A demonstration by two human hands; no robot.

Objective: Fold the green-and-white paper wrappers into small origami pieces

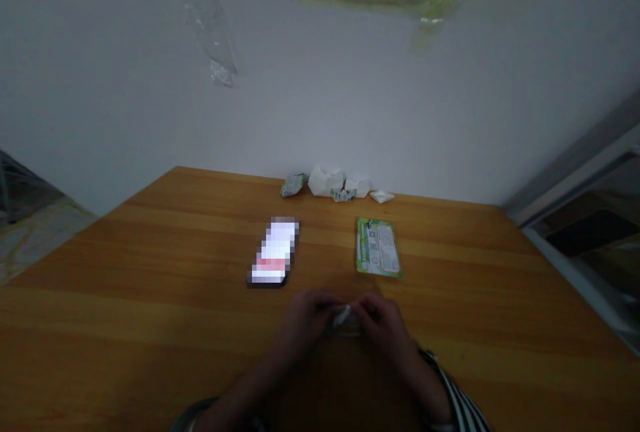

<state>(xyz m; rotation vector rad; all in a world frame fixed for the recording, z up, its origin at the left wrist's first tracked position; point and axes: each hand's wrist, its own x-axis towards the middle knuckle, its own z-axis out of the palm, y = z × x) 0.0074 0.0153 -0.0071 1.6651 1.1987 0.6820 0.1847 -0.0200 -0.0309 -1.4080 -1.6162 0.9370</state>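
Note:
Near the table's front edge, my left hand (311, 315) and my right hand (383, 320) meet with their fingertips almost touching. Both are closed in a pinch on a small white piece (343, 315) that looks like paper or thin wrapping; its exact kind is too blurred to tell. Under the fingers shows the pale curved edge of something low, partly hidden by the hands. Beyond my right hand lies a green and white printed packet (379, 247), flat on the table. A phone (274, 252) with a lit screen rests to the left, beyond my left hand.
Along the back of the wooden table (150, 252), against the wall, sit a crumpled green and white wrapper (293, 185), crumpled white tissue (325, 181) and a small folded white piece (383, 197). A grey-framed structure (585, 245) stands beyond the table's right edge.

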